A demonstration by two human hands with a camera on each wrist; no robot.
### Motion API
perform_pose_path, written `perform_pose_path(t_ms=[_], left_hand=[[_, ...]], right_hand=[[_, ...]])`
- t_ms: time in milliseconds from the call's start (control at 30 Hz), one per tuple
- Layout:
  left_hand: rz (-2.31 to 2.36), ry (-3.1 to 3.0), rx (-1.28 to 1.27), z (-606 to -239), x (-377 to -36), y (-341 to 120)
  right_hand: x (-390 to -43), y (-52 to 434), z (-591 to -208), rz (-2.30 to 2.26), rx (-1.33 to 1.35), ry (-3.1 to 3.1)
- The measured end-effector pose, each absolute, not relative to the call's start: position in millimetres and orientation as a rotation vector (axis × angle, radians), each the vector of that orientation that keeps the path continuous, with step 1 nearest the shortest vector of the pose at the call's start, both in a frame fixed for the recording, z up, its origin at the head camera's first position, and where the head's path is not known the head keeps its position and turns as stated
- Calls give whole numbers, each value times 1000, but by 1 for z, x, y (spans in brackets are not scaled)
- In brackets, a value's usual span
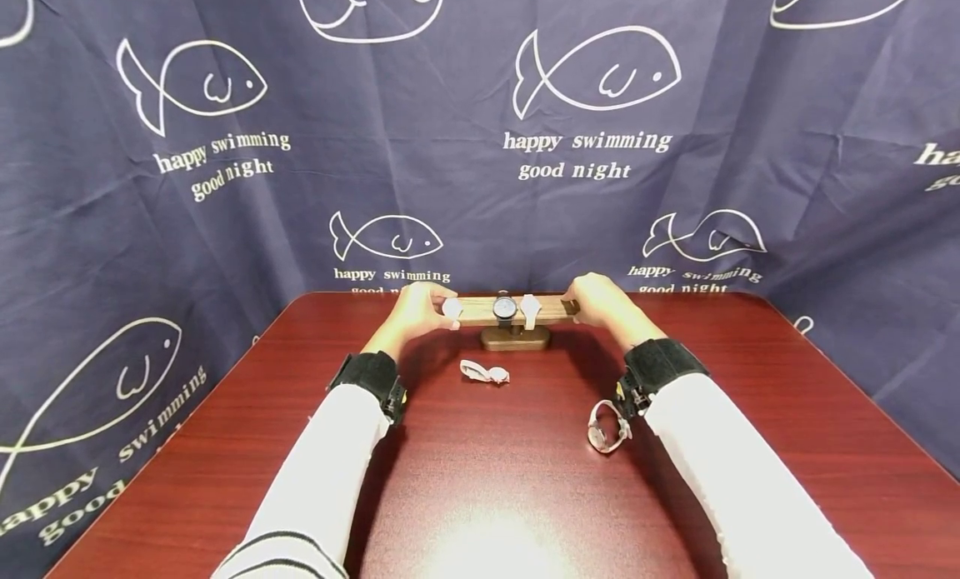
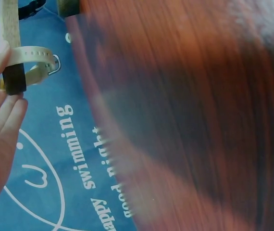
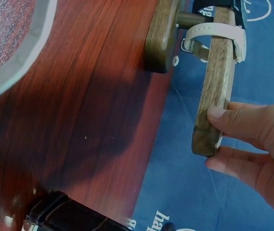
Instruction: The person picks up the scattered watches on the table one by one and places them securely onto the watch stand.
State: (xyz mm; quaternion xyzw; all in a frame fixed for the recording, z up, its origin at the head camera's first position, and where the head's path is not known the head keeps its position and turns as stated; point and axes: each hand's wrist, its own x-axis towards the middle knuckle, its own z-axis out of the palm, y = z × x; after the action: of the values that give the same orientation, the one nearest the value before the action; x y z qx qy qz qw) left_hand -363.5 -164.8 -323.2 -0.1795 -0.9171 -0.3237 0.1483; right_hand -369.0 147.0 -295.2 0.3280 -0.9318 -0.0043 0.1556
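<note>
A wooden watch stand has a crossbar [image 1: 480, 306] on a short post over an oval base [image 1: 515, 339]. At the crossbar's left end, my left hand [image 1: 414, 310] holds a white wristwatch [image 2: 33, 54] looped round the bar. The thumb lies on its strap, and the fingers reach below the bar's dark end. My right hand [image 1: 602, 301] pinches the right end between thumb and fingers, seen closely in the right wrist view. Between the hands, a black wristwatch [image 1: 504, 307] and another white wristwatch [image 1: 530, 306] hang on the bar, faces toward me.
In front of the stand, a pale wristwatch [image 1: 498, 375] lies on the reddish-brown table [image 1: 480, 462]. Another light-strapped wristwatch [image 1: 597, 436] stands on its looped band beside my right wrist. A dark blue curtain [image 1: 465, 179] with white fish drawings hangs behind the table.
</note>
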Motion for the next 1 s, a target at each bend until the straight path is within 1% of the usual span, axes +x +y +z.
perform_pose_path(t_ms=[433,600,800,1000], left_hand=[[-890,-2614,-555,-323,-362,-159],[-898,-2637,-539,-322,-363,-158],[-795,-2675,-546,-327,-366,-162],[-831,-2680,-510,-329,-368,-164]], right_hand=[[-367,145,-295,-43,954,-2646],[-367,146,-295,-48,948,-2639],[-367,147,-297,-62,939,-2634],[-366,147,-296,-59,943,-2623]])
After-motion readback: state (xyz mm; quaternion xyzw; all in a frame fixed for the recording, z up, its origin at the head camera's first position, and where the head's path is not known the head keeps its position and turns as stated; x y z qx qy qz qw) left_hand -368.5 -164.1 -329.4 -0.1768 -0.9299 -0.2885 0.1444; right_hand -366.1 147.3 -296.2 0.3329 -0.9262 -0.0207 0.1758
